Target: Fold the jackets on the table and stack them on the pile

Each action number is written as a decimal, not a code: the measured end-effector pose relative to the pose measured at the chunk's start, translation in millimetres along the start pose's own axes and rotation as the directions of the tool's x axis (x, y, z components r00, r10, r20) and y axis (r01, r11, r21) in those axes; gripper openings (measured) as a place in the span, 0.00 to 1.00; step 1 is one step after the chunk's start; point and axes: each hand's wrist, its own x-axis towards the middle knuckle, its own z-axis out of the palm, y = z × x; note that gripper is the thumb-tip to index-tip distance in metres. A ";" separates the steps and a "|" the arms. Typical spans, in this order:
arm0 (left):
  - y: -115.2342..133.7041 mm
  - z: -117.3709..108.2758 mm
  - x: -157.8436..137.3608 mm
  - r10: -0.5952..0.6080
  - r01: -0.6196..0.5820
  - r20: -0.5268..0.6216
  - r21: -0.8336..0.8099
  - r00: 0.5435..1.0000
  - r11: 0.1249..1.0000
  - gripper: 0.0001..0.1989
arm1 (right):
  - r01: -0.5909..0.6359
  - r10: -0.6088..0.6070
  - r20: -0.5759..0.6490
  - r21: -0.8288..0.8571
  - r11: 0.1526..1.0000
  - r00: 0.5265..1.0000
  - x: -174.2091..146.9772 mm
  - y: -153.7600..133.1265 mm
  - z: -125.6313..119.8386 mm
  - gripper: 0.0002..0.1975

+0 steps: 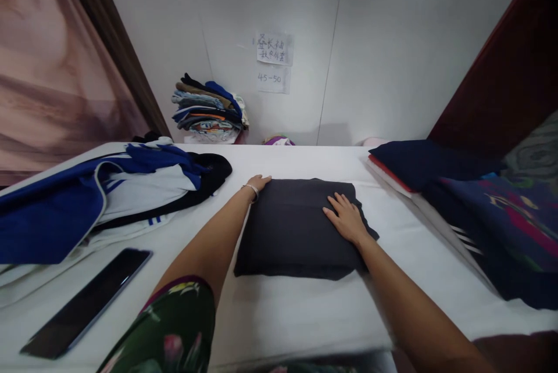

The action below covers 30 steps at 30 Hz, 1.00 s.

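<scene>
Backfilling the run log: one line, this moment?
dark cloth: folded, on white table; left hand: at its far-left corner; right hand: flat on top

Garment [292,230] on table [300,318], 1 phone [89,303] left (beside clothes heap [143,187]).

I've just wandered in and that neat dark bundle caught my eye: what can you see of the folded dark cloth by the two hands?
The folded dark cloth is charcoal grey, nearly black, and plain where it shows. It looks like smooth fabric, folded into a rough rectangle lying on the white table. Its far edge is fairly straight; its right edge is wavy. The left hand is at its far left corner; the right hand lies palm down on its right part. I can't tell what garment it is.
</scene>
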 end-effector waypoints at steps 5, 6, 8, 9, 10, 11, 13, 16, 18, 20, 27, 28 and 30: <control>-10.2 -2.0 3.2 0.032 -0.030 0.057 -0.037 0.998 0.999 0.27 | 0.020 -0.018 -0.040 0.038 0.999 0.999 -0.1 6.4 6.1 0.28; -10.9 -0.9 5.3 0.023 -0.023 0.060 -0.010 0.998 1.000 0.26 | 0.026 -0.024 -0.045 0.041 0.999 0.999 0.1 7.2 6.6 0.28; -10.5 2.7 11.2 -0.006 0.001 0.064 0.075 0.998 0.997 0.24 | 0.035 -0.033 -0.048 0.040 0.999 0.998 0.4 7.9 6.9 0.27; -9.5 4.9 14.5 -0.022 0.014 0.066 0.125 0.998 0.992 0.23 | 0.036 -0.034 -0.048 0.039 0.999 0.998 0.6 7.8 6.7 0.27; -8.0 6.8 17.4 -0.035 0.023 0.067 0.173 0.997 0.985 0.22 | 0.033 -0.031 -0.045 0.038 0.999 0.998 0.8 7.5 6.3 0.27; -6.2 8.2 19.6 -0.045 0.029 0.067 0.217 0.997 0.976 0.22 | 0.028 -0.027 -0.040 0.036 0.999 0.999 0.9 7.0 5.8 0.27; -1.6 8.6 20.7 -0.050 0.030 0.064 0.288 0.997 0.957 0.23 | 0.020 -0.019 -0.029 0.033 0.999 0.999 0.9 5.8 4.8 0.28; 8.7 4.2 10.8 -0.029 0.012 0.042 0.357 0.999 0.934 0.23 | 0.017 -0.017 -0.014 0.032 0.999 1.000 0.9 4.4 3.4 0.27; 17.9 2.4 -4.6 0.032 -0.034 0.012 0.386 0.999 0.922 0.25 | 0.013 -0.013 -0.011 0.031 0.999 1.000 0.9 3.8 2.3 0.28; 27.1 5.8 -26.3 0.135 -0.123 -0.002 0.400 0.991 0.908 0.27 | 0.007 -0.007 -0.007 0.032 0.999 1.000 1.2 3.3 1.1 0.28; 27.1 43.4 -96.7 0.468 -0.473 0.129 0.443 0.874 0.762 0.32 | 0.011 -0.011 0.006 -0.015 1.000 1.000 -2.3 -0.1 -0.5 0.28; 24.5 46.5 -99.8 0.473 -0.473 0.120 0.446 0.873 0.760 0.32 | 0.009 -0.008 0.016 -0.028 1.000 1.000 -3.2 -0.5 -1.6 0.28; 21.0 49.6 -101.6 0.479 -0.468 0.099 0.452 0.872 0.759 0.32 | 0.003 -0.001 0.041 -0.042 0.999 0.999 -2.8 -1.3 -6.8 0.28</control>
